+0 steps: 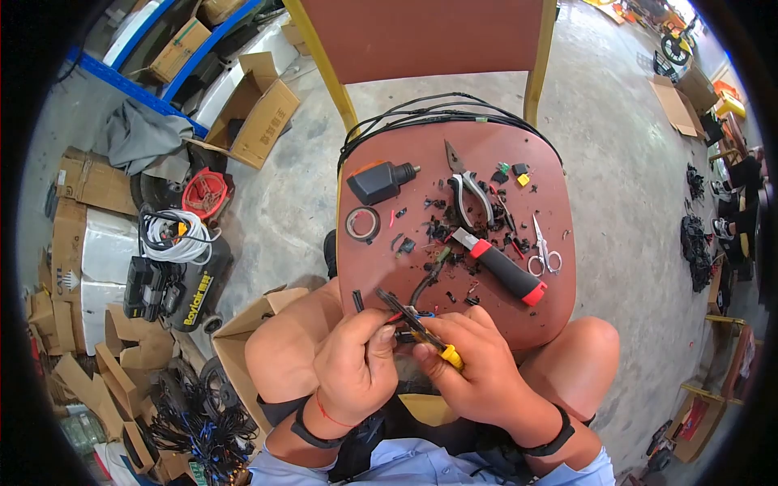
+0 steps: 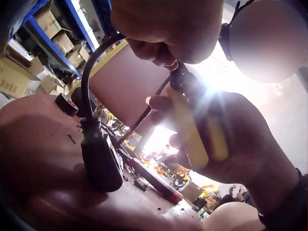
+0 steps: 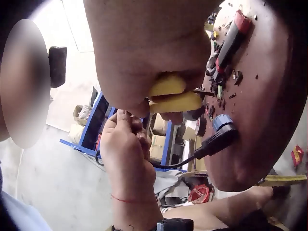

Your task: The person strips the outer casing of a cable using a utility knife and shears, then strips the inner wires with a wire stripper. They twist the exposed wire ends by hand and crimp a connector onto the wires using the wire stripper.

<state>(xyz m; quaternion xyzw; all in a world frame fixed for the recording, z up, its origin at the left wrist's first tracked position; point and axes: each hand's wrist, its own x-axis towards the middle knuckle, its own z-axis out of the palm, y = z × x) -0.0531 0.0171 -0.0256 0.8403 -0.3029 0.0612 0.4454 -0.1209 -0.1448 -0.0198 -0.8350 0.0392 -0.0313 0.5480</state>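
Observation:
My right hand (image 1: 478, 364) grips a pair of yellow-handled pliers (image 1: 451, 356), its dark head pointing toward my left hand (image 1: 352, 360). Between thumb and fingers, my left hand pinches a black cable (image 2: 86, 72), close by the pliers' head. The part of the cable at the fingertips is mostly hidden by the hands. From there the cable loops down to a black plug-like connector (image 2: 101, 159), which hangs by the seat edge in the left wrist view. A blue end (image 3: 223, 121) shows on that connector in the right wrist view.
On the red chair seat (image 1: 365, 275) lie a utility knife (image 1: 506, 271), grey-handled pliers (image 1: 474, 198), small scissors (image 1: 545, 251), a tape roll (image 1: 362, 223), a black-and-orange bottle (image 1: 381, 182) and black scraps. Coiled cable (image 1: 454, 99) rests along the back. Boxes crowd the left.

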